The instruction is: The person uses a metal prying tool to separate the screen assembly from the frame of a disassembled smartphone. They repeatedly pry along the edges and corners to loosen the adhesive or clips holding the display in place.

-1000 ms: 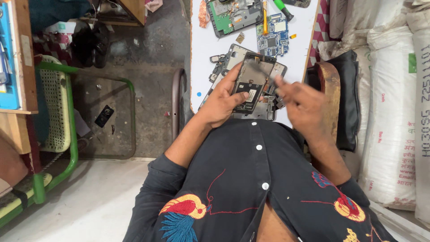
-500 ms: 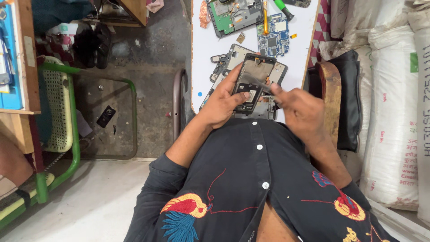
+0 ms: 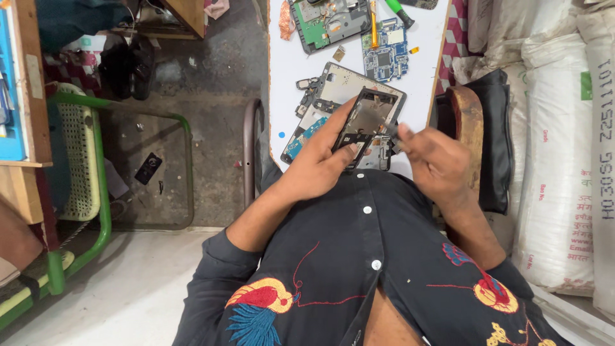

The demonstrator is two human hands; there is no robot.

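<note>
My left hand [image 3: 318, 168] grips a dark, opened phone frame [image 3: 368, 117] from its left side, tilted above the white table [image 3: 289, 70]. My right hand [image 3: 434, 159] is closed with its fingertips pinched at the frame's right edge; a small thin thing may be between them, but it is too small to tell. Under the frame lie a flat metal phone plate [image 3: 339, 82] and a part with a blue board [image 3: 301, 136].
Further up the table lie a green circuit board [image 3: 322, 25], a blue circuit board [image 3: 384, 59], a yellow tool [image 3: 373, 22] and a green-handled tool [image 3: 400, 11]. A green metal chair [image 3: 80, 160] stands left. White sacks [image 3: 564, 160] and a wooden stool [image 3: 466, 125] crowd the right.
My right hand has shifted up to the frame's right edge. My left hand keeps its hold, with the frame tipped slightly.
</note>
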